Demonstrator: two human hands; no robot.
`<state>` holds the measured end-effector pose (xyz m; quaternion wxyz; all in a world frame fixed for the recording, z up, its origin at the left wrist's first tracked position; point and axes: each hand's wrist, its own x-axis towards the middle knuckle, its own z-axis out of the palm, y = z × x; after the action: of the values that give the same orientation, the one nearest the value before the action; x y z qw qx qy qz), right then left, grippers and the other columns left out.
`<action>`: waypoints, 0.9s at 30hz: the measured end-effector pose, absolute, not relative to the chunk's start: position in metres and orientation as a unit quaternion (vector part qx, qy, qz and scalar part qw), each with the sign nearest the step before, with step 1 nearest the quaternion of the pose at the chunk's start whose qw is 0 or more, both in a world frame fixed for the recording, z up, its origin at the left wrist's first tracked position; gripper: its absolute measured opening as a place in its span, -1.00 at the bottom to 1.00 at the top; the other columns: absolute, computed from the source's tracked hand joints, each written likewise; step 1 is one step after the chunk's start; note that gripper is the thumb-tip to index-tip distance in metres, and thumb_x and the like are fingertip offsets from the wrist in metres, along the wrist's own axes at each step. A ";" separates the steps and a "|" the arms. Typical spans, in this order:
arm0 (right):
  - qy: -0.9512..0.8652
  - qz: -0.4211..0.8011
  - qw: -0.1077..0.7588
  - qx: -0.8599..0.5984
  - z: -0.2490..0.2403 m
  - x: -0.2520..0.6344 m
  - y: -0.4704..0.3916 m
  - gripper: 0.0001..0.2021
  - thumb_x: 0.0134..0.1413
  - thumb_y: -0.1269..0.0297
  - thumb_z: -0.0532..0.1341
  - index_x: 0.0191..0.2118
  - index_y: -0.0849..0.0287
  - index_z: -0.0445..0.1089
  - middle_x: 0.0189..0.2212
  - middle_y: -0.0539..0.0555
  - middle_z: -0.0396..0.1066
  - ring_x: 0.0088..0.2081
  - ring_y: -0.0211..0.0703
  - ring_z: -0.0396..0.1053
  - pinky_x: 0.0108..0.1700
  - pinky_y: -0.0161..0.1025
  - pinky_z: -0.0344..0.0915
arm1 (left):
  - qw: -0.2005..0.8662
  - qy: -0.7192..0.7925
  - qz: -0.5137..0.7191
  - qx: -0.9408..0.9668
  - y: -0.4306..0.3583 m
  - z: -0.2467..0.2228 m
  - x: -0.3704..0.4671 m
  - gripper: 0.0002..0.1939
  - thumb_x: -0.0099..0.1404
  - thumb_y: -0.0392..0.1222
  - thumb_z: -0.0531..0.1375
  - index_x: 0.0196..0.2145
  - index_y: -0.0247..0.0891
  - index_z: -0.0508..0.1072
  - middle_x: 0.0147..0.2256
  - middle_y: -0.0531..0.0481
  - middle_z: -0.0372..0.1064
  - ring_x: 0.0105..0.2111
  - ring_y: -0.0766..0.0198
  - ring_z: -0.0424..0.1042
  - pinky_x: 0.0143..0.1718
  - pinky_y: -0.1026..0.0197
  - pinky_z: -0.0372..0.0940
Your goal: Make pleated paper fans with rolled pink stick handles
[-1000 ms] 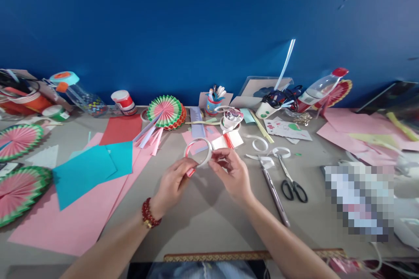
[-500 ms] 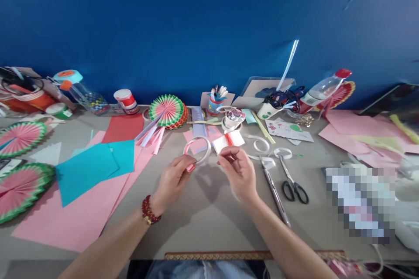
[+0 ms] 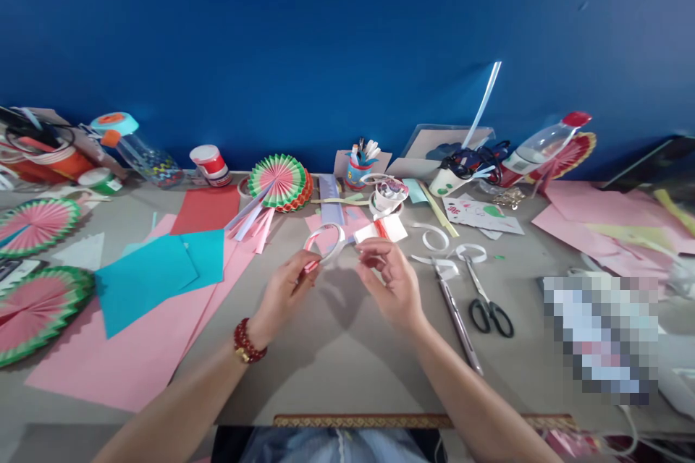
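Note:
My left hand (image 3: 287, 289), with a dark red beaded bracelet at the wrist, is closed on the near side of a thin white roll of tape (image 3: 341, 240). A small pinkish-red bit shows at its fingertips; what it is I cannot make out. My right hand (image 3: 394, 286) hovers to the right of the roll, fingers loosely curled and thumb apart, nothing visible between them. Just beyond it lies a white card (image 3: 395, 228) with a red mark. Right of that hand are a slim metallic cutter-like tool (image 3: 459, 325) and black-handled scissors (image 3: 490, 315).
Teal sheets (image 3: 146, 278) and pink paper (image 3: 108, 380) lie at left, near pleated paper rosettes (image 3: 40, 315). Another rosette (image 3: 278, 181), a pen cup (image 3: 358, 175) and a tilted bottle (image 3: 535, 152) line the blue wall. Curled white strips (image 3: 434, 235) lie centre right.
The tape roll has tilted and shifted slightly up with my left hand. My right hand's thumb and fingers have spread apart a little. The view has moved slightly.

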<state>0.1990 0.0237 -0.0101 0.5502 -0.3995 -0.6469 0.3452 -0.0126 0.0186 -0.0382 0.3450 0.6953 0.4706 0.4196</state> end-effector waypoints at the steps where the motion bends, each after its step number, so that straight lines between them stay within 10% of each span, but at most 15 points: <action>1: -0.647 0.355 0.538 -0.408 -0.011 0.198 0.024 -0.78 0.24 0.31 0.24 0.00 0.05 0.36 -0.12 0.10 0.36 -0.16 -0.15 0.39 -0.15 -0.19 0.43 | 0.343 0.460 0.420 0.703 0.018 -0.038 -0.013 -0.82 0.48 -0.13 0.05 -0.12 -0.20 0.42 -0.32 0.02 0.38 -0.41 0.33 0.37 -0.34 0.30 0.26; 11: -0.699 0.299 0.512 -0.401 -0.005 0.200 0.023 -0.93 0.23 0.39 0.21 -0.30 0.11 0.39 -0.34 0.03 0.41 -0.29 -0.19 0.41 -0.23 -0.23 0.38 | 0.343 0.428 0.413 0.727 0.017 -0.031 -0.009 -0.82 0.45 -0.16 0.10 -0.12 -0.23 0.48 -0.24 -0.08 0.45 -0.26 0.24 0.43 -0.23 0.24 0.31; 27: -0.781 0.171 0.523 -0.294 -0.005 0.192 0.017 -0.76 0.12 0.59 0.22 -0.20 0.07 0.39 -0.32 0.08 0.47 -0.28 -0.10 0.41 -0.22 -0.14 0.36 | 0.457 0.433 0.500 0.595 0.019 -0.038 -0.008 -0.79 0.36 -0.08 0.19 -0.19 -0.25 0.53 -0.32 -0.02 0.40 -0.53 0.41 0.31 -0.55 0.36 0.20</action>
<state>0.1925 0.0170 -0.0047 0.5234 -0.2935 -0.7814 0.1714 -0.0079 0.0190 -0.0375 0.4571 0.5947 0.4328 0.5001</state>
